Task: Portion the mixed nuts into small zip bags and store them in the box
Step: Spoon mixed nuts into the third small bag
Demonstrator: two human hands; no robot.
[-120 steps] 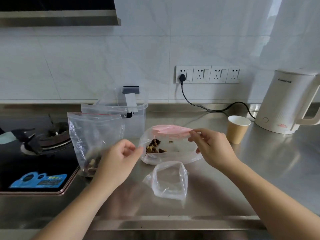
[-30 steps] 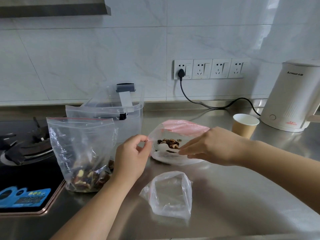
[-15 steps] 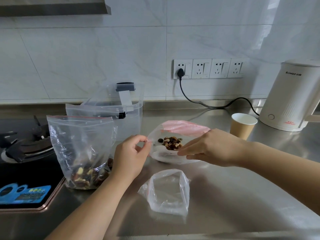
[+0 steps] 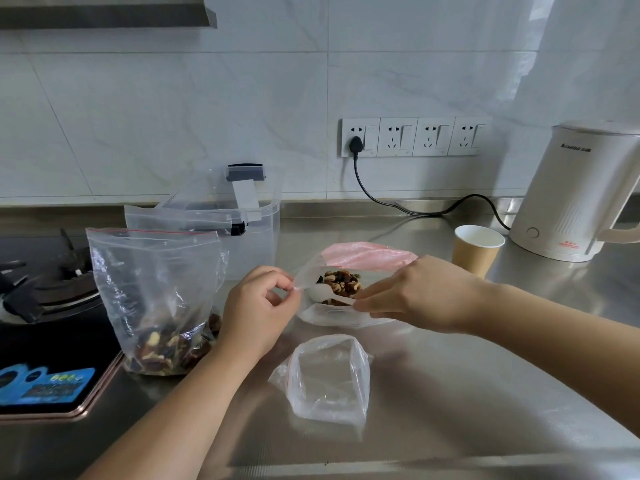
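Note:
A pink-topped plastic bag (image 4: 360, 255) lies on the steel counter (image 4: 485, 393) with mixed nuts (image 4: 341, 283) inside. My left hand (image 4: 258, 308) pinches the left edge of its mouth. My right hand (image 4: 414, 293) holds a white spoon (image 4: 327, 294) whose bowl lifts a heap of nuts in the bag's opening. An empty small zip bag (image 4: 329, 379) stands open in front of it. A larger zip bag (image 4: 154, 296) with nuts at its bottom stands on the left. The clear storage box (image 4: 258, 233), lid raised, is behind it.
A gas hob (image 4: 45, 306) fills the left end of the counter. At the back right stand a paper cup (image 4: 477, 249) and a white electric kettle (image 4: 581, 195), its black cord (image 4: 398, 206) running to the wall sockets (image 4: 415, 136).
Four seconds ago my hands were holding the pink bag's mouth apart. Since then my right hand has dipped into the bag, and the spoon now lifts a heap of nuts higher in the opening.

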